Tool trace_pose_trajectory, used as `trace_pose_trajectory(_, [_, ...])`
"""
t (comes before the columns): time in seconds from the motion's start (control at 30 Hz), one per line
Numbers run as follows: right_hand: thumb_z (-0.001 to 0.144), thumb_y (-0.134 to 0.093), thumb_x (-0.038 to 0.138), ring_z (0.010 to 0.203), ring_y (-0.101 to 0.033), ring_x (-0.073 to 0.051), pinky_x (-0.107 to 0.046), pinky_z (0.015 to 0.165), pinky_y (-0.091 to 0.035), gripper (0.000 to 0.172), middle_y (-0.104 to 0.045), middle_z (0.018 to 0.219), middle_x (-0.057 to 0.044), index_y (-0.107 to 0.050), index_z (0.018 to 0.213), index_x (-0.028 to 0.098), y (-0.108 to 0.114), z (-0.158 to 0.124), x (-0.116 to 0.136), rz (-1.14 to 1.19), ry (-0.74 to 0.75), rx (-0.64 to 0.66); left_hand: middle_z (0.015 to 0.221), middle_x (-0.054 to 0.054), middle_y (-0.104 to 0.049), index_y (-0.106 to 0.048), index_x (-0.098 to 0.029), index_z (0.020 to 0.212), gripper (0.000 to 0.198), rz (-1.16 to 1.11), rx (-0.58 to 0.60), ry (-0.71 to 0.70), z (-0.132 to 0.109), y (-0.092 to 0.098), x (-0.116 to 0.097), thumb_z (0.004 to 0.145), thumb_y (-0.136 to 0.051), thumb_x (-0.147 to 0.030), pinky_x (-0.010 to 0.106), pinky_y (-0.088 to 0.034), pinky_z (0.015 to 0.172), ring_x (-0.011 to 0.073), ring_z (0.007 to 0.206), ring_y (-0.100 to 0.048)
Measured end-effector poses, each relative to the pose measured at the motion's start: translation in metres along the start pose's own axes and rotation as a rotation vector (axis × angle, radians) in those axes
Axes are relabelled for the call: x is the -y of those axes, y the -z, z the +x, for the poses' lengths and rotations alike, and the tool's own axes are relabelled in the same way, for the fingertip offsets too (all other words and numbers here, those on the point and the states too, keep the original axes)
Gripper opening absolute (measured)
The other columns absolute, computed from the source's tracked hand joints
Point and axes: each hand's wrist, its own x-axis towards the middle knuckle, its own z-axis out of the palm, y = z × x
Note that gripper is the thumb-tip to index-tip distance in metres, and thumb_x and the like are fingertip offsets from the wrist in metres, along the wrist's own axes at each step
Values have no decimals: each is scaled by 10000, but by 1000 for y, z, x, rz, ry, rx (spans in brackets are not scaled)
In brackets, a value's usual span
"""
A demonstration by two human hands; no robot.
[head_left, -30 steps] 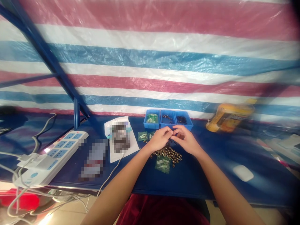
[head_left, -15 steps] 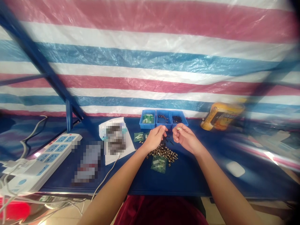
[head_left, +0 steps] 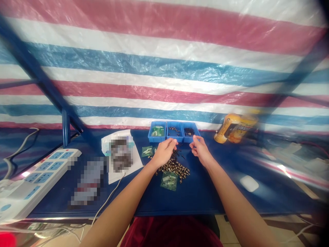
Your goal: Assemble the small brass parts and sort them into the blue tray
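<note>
My left hand [head_left: 165, 151] is closed in a pinch above the left side of a pile of brass-coloured screws [head_left: 177, 168]; what its fingertips hold is too small to name. To the right of the pile, my right hand [head_left: 199, 148] has its fingers curled and thumb near the index fingertip, just in front of the right blue bin [head_left: 190, 138]; any held item cannot be made out. Dark screws [head_left: 183, 156] lie between the hands. Small green bags of pale parts rest at the pile's front [head_left: 169, 181] and left [head_left: 147, 151].
The left blue bin [head_left: 157, 139] holds green bags, the middle bin [head_left: 175, 139] small screws. White paper [head_left: 137, 161], a cable and a power strip [head_left: 48, 175] lie left. Orange bottles [head_left: 227, 128] and a white mouse-like object [head_left: 249, 184] are at right.
The view has shifted, so the tabletop items appear further left. The shiny piece seen at my right fingertips earlier no longer shows. Both hands remain near the bins.
</note>
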Motion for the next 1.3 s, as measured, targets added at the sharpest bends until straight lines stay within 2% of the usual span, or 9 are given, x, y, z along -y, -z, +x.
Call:
trace_pose_trajectory(0.1, [772, -645, 614, 411, -302, -69, -191, 391, -187, 412, -427, 551, 80, -522, 891, 239, 6, 2, 3, -138, 47, -68, 852, 22, -684, -645, -199, 922, 399, 15, 8, 5, 0, -1, 0, 963, -391, -503, 243, -453, 659, 146, 710, -596])
trace_pose_trajectory(0.17, [772, -656, 570, 459, -359, -79, -200, 416, -244, 369, -457, 579, 57, -562, 831, 218, 13, -1, 7, -253, 97, -16, 850, 17, -686, -638, -204, 905, 359, 30, 2, 7, 0, 0, 0, 956, -414, -480, 244, -459, 672, 148, 720, -603])
trace_pose_trajectory(0.2, [772, -661, 556, 493, -398, -87, -203, 434, -274, 357, -483, 603, 44, -585, 818, 210, 17, -3, 11, -322, 112, 54, 840, 15, -682, -634, -204, 895, 346, 39, -4, 7, -1, 1, 0, 954, -422, -472, 246, -460, 675, 150, 721, -604])
trace_pose_trajectory(0.27, [786, -663, 537, 541, -438, -96, -209, 469, -317, 344, -526, 640, 28, -635, 821, 196, 24, -12, 20, -499, 76, 341, 824, 12, -673, -628, -205, 885, 330, 54, -12, 0, -1, 2, 1, 950, -431, -460, 249, -459, 677, 152, 721, -604])
trace_pose_trajectory(0.37, [761, -705, 520, 516, -432, -93, -208, 444, -302, 357, -542, 619, 33, -673, 894, 191, 30, -27, 36, -746, -84, 695, 832, 12, -673, -629, -207, 892, 314, 70, -19, -18, -1, 3, 0, 948, -440, -450, 255, -453, 680, 157, 735, -607])
trace_pose_trajectory(0.53, [747, -738, 417, 451, -465, -91, -208, 424, -307, 428, -586, 619, 51, -589, 1087, 206, 27, -41, 48, -849, -226, 950, 869, 9, -689, -645, -216, 915, 274, 89, -29, -42, -1, 3, 0, 945, -462, -418, 264, -450, 713, 167, 779, -620])
trace_pose_trajectory(0.7, [772, -704, 390, 458, -541, -108, -217, 503, -381, 354, -599, 598, 46, -588, 1038, 187, 22, -40, 42, -851, -197, 977, 843, 4, -679, -656, -224, 925, 245, 99, -13, -51, -1, 2, 1, 940, -479, -393, 271, -450, 719, 167, 768, -618])
trace_pose_trajectory(0.9, [755, -721, 443, 477, -591, -138, -229, 470, -373, 341, -630, 636, 8, -638, 946, 173, 22, -35, 33, -839, -162, 882, 875, 14, -692, -659, -223, 940, 257, 119, -5, -50, -2, 3, -1, 942, -477, -404, 273, -457, 704, 175, 777, -628])
trace_pose_trajectory(1.3, [843, -615, 454, 534, -534, -133, -252, 516, -368, 274, -610, 660, 1, -658, 845, 183, 25, -24, 20, -867, 11, 789, 866, 8, -694, -660, -218, 929, 246, 142, -20, -57, -2, 2, 1, 939, -481, -386, 269, -465, 698, 168, 766, -630])
